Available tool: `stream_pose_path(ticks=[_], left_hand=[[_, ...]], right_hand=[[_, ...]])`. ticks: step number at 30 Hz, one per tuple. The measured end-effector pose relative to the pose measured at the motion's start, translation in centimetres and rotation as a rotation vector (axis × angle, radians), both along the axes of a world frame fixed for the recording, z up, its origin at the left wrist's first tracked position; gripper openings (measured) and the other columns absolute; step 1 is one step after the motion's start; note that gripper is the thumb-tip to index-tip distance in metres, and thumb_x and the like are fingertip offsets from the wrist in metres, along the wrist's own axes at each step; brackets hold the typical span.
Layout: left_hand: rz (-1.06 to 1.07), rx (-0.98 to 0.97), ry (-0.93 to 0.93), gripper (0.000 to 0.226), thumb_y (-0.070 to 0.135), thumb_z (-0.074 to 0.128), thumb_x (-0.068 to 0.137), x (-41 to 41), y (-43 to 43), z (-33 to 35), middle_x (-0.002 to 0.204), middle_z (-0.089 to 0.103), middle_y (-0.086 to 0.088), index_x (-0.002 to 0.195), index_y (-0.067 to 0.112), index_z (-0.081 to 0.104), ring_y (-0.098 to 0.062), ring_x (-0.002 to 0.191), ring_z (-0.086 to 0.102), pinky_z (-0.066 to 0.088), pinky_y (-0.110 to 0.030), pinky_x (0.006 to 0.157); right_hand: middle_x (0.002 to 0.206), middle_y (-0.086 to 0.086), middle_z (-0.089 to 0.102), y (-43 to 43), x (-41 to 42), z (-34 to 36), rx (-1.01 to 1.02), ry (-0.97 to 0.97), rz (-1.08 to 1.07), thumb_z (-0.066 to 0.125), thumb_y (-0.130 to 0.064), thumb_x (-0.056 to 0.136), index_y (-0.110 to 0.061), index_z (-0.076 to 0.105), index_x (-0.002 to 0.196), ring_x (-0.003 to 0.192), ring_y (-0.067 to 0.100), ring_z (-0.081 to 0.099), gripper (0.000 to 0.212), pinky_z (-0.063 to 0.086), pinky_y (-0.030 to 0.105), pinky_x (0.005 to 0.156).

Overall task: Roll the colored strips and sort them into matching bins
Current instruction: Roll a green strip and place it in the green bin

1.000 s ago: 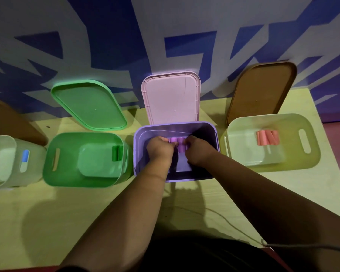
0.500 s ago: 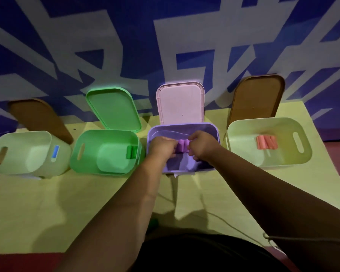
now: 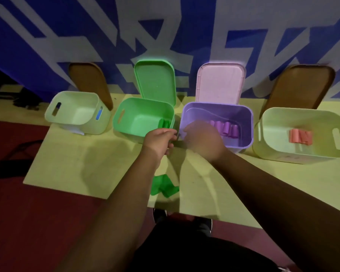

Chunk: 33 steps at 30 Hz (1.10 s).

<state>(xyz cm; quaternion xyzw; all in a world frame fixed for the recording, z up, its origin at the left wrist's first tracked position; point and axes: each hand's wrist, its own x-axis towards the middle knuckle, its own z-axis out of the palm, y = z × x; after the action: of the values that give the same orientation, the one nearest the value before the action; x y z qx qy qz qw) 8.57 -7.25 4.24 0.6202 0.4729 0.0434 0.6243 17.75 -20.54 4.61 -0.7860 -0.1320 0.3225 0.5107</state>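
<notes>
Purple rolls (image 3: 225, 130) are seen at one o'clock in their bin (image 3: 245, 122). Left hand (image 3: 159, 141) grip is loose and empty; right hand (image 3: 202, 141) grip cannot be told.

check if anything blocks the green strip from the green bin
Nothing visible does: the green bin is open, its lid leaned back, and only the left hand is between it and the green strip.

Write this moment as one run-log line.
left hand, right hand: near purple bin front rim | purple rolls: inside purple bin | green strips: loose on table
</notes>
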Motion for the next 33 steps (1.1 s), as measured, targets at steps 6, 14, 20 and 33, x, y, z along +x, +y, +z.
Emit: stream_pose_path(ticks=[6, 14, 20, 33], left_hand=[[0.071, 0.104, 0.086, 0.019, 0.015, 0.064, 0.101, -7.0, 1.6, -3.9, 0.090, 0.078, 0.003, 0.097, 0.026, 0.079, -0.013, 0.067, 0.063, 0.043, -0.027, 0.058], [-0.157, 0.363, 0.533, 0.053, 0.022, 0.074, 0.088, -13.1, 2.3, -12.5, 0.137, 0.061, -0.012, 0.140, 0.023, 0.066, -0.037, 0.125, 0.060, 0.053, -0.040, 0.103], [-0.239, 0.377, 0.537, 0.042, 0.017, 0.085, 0.079, -15.0, 2.8, -15.5, 0.113, 0.074, -0.005, 0.116, 0.029, 0.071, -0.031, 0.113, 0.068, 0.059, -0.042, 0.098], [-0.064, 0.223, 0.022, 0.013, 0.017, 0.074, 0.100, -10.3, 5.0, -5.3, 0.100, 0.075, 0.005, 0.094, 0.027, 0.068, -0.012, 0.094, 0.071, 0.059, -0.034, 0.082]], right_hand=[[0.077, 0.001, 0.072, 1.8, -5.1, -3.8, -0.081, 0.049, 0.150, 0.055, -0.012, 0.102, -0.014, 0.072, 0.101, 0.057, 0.014, 0.063, 0.017, 0.046, 0.019, 0.049], [0.123, 0.008, 0.073, 2.8, -9.0, -10.4, -0.439, 0.041, 0.444, 0.065, -0.024, 0.098, -0.016, 0.071, 0.120, 0.113, 0.029, 0.068, 0.025, 0.054, 0.032, 0.091], [0.136, 0.013, 0.064, 3.1, -10.5, -12.3, -0.582, -0.011, 0.589, 0.065, -0.020, 0.098, -0.010, 0.058, 0.140, 0.125, 0.030, 0.061, 0.044, 0.046, 0.028, 0.088], [0.123, 0.008, 0.066, 4.5, -8.5, -6.6, -0.316, 0.010, 0.453, 0.050, 0.002, 0.101, -0.014, 0.063, 0.139, 0.103, 0.024, 0.063, 0.043, 0.049, 0.025, 0.087]])
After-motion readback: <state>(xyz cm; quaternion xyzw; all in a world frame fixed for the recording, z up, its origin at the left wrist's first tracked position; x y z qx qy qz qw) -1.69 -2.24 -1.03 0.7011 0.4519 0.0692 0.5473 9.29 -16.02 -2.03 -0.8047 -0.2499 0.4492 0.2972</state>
